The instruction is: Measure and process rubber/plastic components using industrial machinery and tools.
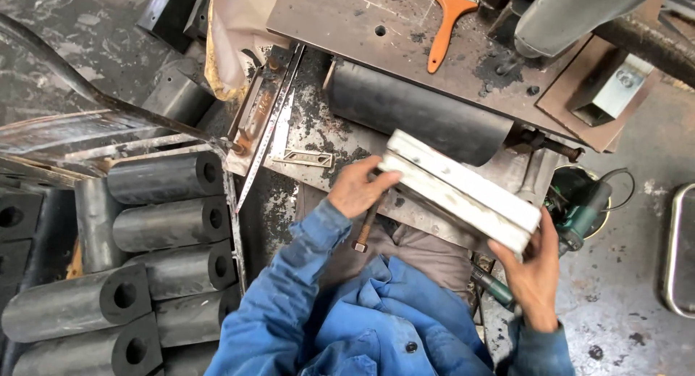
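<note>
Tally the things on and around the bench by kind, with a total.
Black rubber cylinders with a centre hole, stacked at left: 7
Whitish flat metal block held in both hands: 1
Rusty threaded bolt under the left hand: 1
Orange-handled paintbrush: 1
Long steel ruler: 1
Green power tool: 1
Total: 12

Two whitish flat bars (463, 191), stacked, tilted, gripped at the near end by the left hand (358, 188) and at the far end by the right hand (534, 264). Threaded bolt (365, 227) under the left hand. Black rubber block (416, 119) lying on the steel workbench (340, 17). Orange-handled brush (447, 21) on the bench top. Steel ruler (264, 140) at the bench edge. Stack of black rubber cylinders (156, 267), each with a hole, left. Green angle grinder (579, 206), right.
</note>
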